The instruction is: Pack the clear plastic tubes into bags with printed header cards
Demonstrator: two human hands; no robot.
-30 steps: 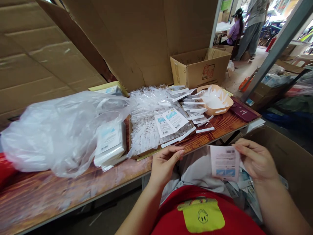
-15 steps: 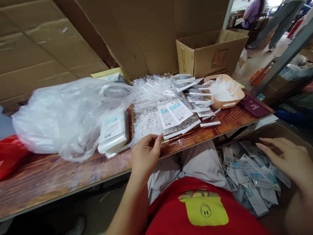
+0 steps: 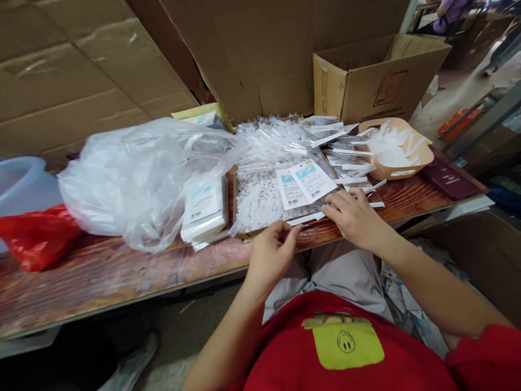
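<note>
Two white and blue printed cards [image 3: 306,182] in clear bags lie on a box of small white pieces [image 3: 256,193]. My left hand [image 3: 273,251] is at the box's front edge, thumb and index finger curled close together near the left end of a white bag strip [image 3: 307,218]; what they pinch is too small to make out. My right hand [image 3: 353,214] is at the strip's right end, fingers bent down on the bag's edge, and its fingertips are partly hidden. More clear bags with white strips [image 3: 345,157] are piled to the right of the cards.
A peach basket [image 3: 423,157] of white pieces and a maroon case [image 3: 451,179] are at the right. Left are a stack of bagged cards [image 3: 203,209], a clear plastic bag [image 3: 134,179] and a red bag [image 3: 40,239]. An open carton [image 3: 382,81] stands behind.
My right hand has moved from above the floor carton of packed bags up to the cards on the table. My left hand stays by the strip. The view has shifted left.
</note>
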